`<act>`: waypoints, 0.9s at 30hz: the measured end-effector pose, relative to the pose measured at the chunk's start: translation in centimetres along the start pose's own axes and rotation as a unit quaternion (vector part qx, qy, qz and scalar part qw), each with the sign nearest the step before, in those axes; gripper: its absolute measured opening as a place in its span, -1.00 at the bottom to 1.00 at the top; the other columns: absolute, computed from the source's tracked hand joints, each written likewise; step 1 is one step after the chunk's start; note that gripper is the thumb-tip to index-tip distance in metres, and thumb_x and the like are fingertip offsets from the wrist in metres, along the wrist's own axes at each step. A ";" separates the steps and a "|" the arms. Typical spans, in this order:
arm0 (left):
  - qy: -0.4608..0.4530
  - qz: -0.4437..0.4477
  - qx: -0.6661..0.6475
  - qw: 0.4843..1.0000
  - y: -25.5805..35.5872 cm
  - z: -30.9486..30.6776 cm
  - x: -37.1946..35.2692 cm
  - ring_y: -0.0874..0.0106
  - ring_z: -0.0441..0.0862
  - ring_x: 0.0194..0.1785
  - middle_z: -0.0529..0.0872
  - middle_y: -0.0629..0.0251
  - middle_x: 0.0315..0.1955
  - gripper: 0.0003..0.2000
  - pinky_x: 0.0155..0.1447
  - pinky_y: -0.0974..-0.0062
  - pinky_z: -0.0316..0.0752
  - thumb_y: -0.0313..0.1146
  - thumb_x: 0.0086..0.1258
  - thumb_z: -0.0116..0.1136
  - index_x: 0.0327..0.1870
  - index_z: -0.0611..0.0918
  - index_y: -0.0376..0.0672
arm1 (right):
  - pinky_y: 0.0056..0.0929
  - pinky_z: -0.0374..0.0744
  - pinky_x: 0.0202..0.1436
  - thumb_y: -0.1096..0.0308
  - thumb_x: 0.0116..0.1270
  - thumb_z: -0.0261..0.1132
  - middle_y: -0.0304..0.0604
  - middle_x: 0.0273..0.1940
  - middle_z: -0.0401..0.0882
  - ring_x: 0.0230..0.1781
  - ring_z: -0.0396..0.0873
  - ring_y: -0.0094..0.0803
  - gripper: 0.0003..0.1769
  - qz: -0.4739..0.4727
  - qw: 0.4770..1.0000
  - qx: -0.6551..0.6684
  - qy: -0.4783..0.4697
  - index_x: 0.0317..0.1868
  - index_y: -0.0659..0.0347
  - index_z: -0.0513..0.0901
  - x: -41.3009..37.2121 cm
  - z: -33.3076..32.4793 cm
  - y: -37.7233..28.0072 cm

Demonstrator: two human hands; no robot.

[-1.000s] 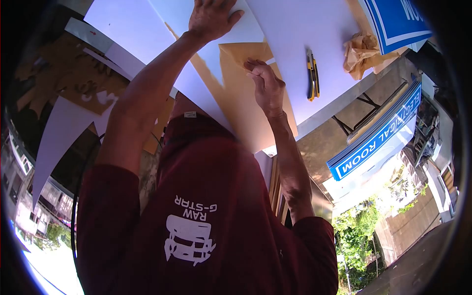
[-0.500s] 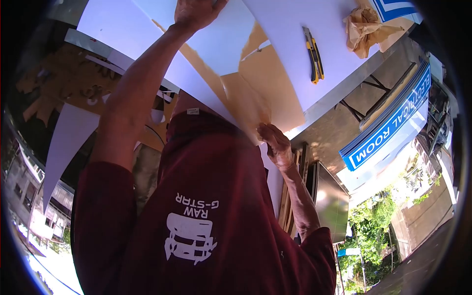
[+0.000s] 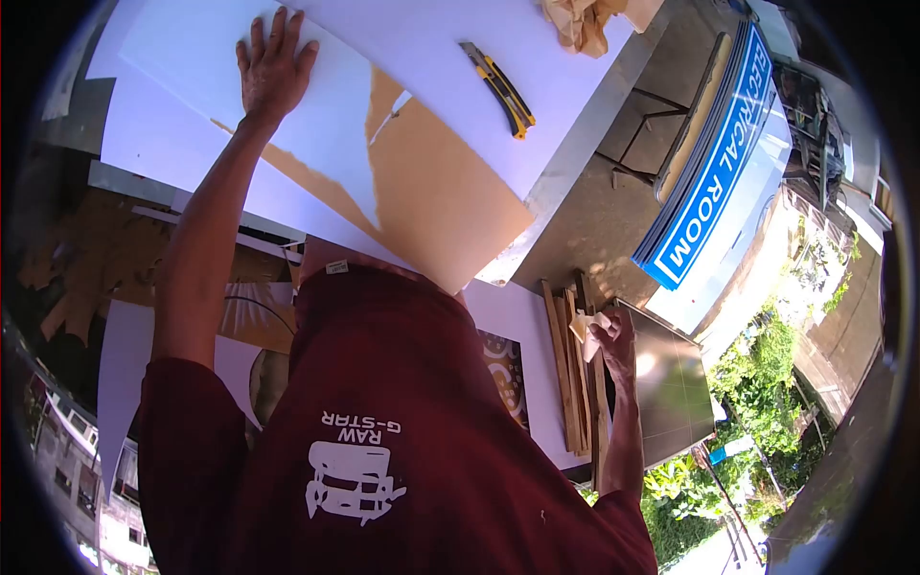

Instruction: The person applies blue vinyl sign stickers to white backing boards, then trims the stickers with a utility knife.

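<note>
My left hand lies flat with fingers spread on a panel. The panel shows a whitish surface over most of its length and brown paper with ragged torn edges at its near end. Off the table to the right, my right hand is closed on a torn piece of paper, pale and crumpled. A yellow and black utility knife rests on the white tabletop beside the panel, away from both hands.
Crumpled brown paper sits at the table's far right. Blue "ELECTRICAL ROOM" signs are stacked beyond the right edge. Wooden strips and a dark glossy panel are near my right arm.
My right hand has moved right, away from the panel's near corner, with a torn piece of paper. The lifted flap of brown paper there is gone. The view has shifted.
</note>
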State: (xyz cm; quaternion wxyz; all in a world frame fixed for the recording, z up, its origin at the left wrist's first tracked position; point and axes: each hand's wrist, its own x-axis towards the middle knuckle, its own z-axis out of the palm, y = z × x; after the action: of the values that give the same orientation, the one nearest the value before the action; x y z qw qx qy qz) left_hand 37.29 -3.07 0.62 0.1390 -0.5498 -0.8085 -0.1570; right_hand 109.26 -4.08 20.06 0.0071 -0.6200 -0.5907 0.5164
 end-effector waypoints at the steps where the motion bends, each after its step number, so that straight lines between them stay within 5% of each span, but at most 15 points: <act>1: -0.003 0.004 0.005 1.000 -0.2 0.1 0.0 -0.08 0.13 0.67 0.25 0.34 0.66 -0.42 0.62 -0.32 0.03 0.12 0.68 -0.10 0.64 0.29 0.19 | -0.38 0.65 0.05 0.58 0.34 0.49 -0.20 -0.01 0.61 0.04 0.63 -0.43 -0.55 -0.040 0.993 0.110 -0.011 0.11 0.17 0.46 2.7 0.9 -4.2; 5: -0.045 -0.016 0.028 0.998 -0.1 -0.1 -0.1 -0.05 0.04 0.71 0.20 0.31 0.67 -0.40 0.66 -0.32 -0.06 0.13 0.69 -0.13 0.65 0.28 0.14 | -0.45 0.61 0.17 0.65 0.24 0.55 -0.25 -0.03 0.56 0.01 0.60 -0.48 -0.42 -0.177 0.963 0.191 -0.070 0.19 0.21 0.47 11.6 3.5 -19.9; 9: -0.066 -0.026 0.034 0.997 0.3 -0.9 0.1 -0.04 0.00 0.72 0.16 0.33 0.69 -0.40 0.68 -0.28 -0.10 0.09 0.68 -0.10 0.66 0.26 0.13 | -0.48 0.64 0.13 0.69 0.25 0.52 -0.21 0.02 0.60 -0.03 0.60 -0.48 -0.39 -0.353 0.867 0.336 -0.107 0.25 0.24 0.47 22.7 2.2 -31.2; 11: -0.072 -0.032 0.033 0.996 0.6 -1.3 0.3 -0.04 0.00 0.72 0.18 0.30 0.68 -0.40 0.68 -0.28 -0.10 0.08 0.68 -0.09 0.65 0.28 0.11 | -0.44 0.65 0.11 0.63 0.25 0.55 -0.15 0.03 0.63 -0.04 0.64 -0.44 -0.40 -0.374 0.841 0.387 -0.054 0.24 0.26 0.48 28.5 1.1 -35.0; 14: -0.077 -0.039 0.022 0.996 0.8 -1.8 0.4 -0.05 0.02 0.72 0.21 0.27 0.67 -0.41 0.69 -0.27 -0.10 0.04 0.67 -0.04 0.64 0.31 0.09 | -0.29 0.67 0.12 0.39 0.17 0.62 0.00 0.06 0.68 0.02 0.73 -0.17 -0.40 -0.406 0.875 0.090 0.247 0.15 0.31 0.53 37.5 1.4 -36.1; 17: -0.056 -0.024 0.012 0.998 0.6 -1.7 0.2 -0.05 0.02 0.72 0.22 0.27 0.66 -0.41 0.69 -0.27 -0.10 0.01 0.66 0.00 0.63 0.31 0.09 | -0.08 0.58 0.21 0.27 0.06 0.63 -0.10 0.17 0.58 0.10 0.58 -0.03 -0.50 -0.438 0.786 -0.301 0.317 0.04 0.09 0.71 43.9 4.2 -32.0; 21: -0.070 -0.039 0.017 0.997 0.8 -1.7 0.4 -0.02 0.03 0.72 0.21 0.30 0.67 -0.41 0.69 -0.25 -0.08 0.01 0.66 0.01 0.64 0.31 0.11 | 0.11 0.45 0.30 0.00 0.09 0.60 -0.23 0.23 0.53 0.30 0.45 -0.17 -0.50 -0.304 0.776 -0.426 0.352 0.07 -0.14 0.79 42.4 7.0 -29.8; 23: -0.061 -0.031 0.013 0.998 0.8 -1.7 0.3 -0.01 0.02 0.73 0.21 0.30 0.68 -0.41 0.69 -0.25 -0.08 0.04 0.67 -0.02 0.64 0.31 0.12 | 0.06 0.53 0.27 0.31 0.27 0.44 -0.14 0.15 0.60 0.21 0.55 -0.04 -0.68 -0.293 0.800 -0.431 0.297 0.06 -0.01 0.79 41.1 6.5 -31.7; 24: -0.062 -0.031 0.014 0.997 0.8 -1.6 0.3 -0.01 0.02 0.73 0.21 0.30 0.68 -0.41 0.69 -0.25 -0.08 0.05 0.67 -0.03 0.64 0.31 0.12 | 0.04 0.61 0.16 0.32 0.34 0.37 -0.01 0.04 0.68 0.10 0.63 0.09 -0.73 -0.366 0.810 -0.383 0.251 0.03 0.09 0.76 41.9 5.7 -31.5; 27: -0.065 -0.027 0.018 0.997 0.9 -1.3 0.6 -0.02 0.03 0.73 0.21 0.29 0.68 -0.41 0.68 -0.26 -0.09 0.07 0.67 -0.06 0.64 0.31 0.12 | 0.05 0.65 0.08 0.31 0.38 0.34 0.13 -0.08 0.71 -0.01 0.66 0.19 -0.79 -0.371 0.803 -0.295 0.361 -0.03 0.17 0.72 41.1 5.5 -32.3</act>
State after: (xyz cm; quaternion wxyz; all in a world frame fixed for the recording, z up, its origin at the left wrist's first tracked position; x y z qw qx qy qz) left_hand 38.01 -2.74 2.15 0.0917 -0.5346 -0.8329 -0.1102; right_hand 72.78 32.79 11.53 0.2278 -0.4670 -0.8543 0.0132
